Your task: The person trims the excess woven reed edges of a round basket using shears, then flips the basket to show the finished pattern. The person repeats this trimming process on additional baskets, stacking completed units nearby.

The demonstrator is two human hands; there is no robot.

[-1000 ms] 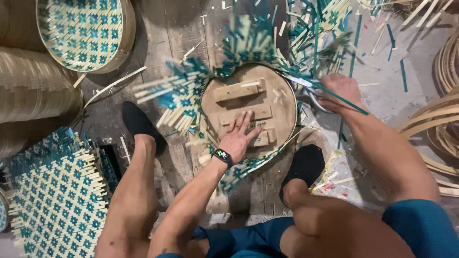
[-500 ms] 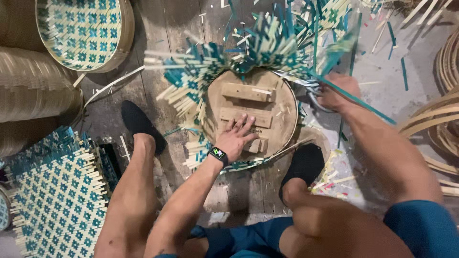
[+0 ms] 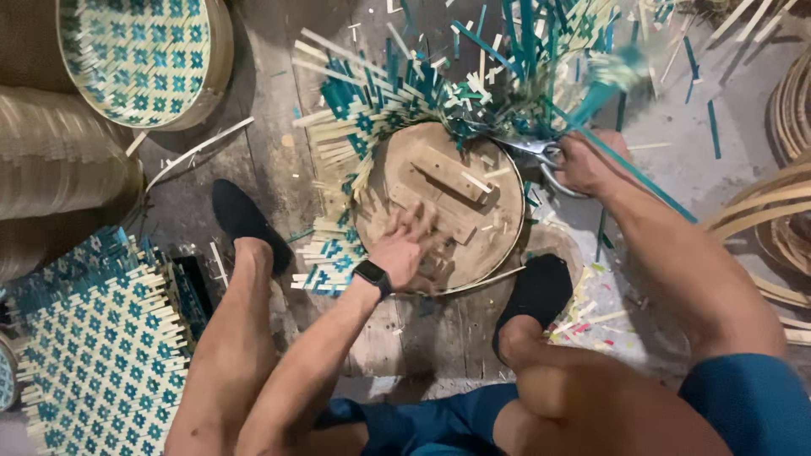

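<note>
Keep the left hand [image 3: 404, 251], fingers spread, pressing the round wooden form [image 3: 439, 203] flat; the right hand [image 3: 583, 165], gripping scissors [image 3: 528, 152], should snip strips close to its rim.

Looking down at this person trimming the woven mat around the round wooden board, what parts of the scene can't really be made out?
Head view, the only one:
- Scissors: the right hand covers the handles, and strips hide the blade tips.
- Woven mat: its middle lies under the round wooden board, pressed by the left hand.
- Flying teal strips: blurred by motion.
- Bamboo hoops: cut off by the right edge.
- Feet: hidden inside black shoes.
</note>
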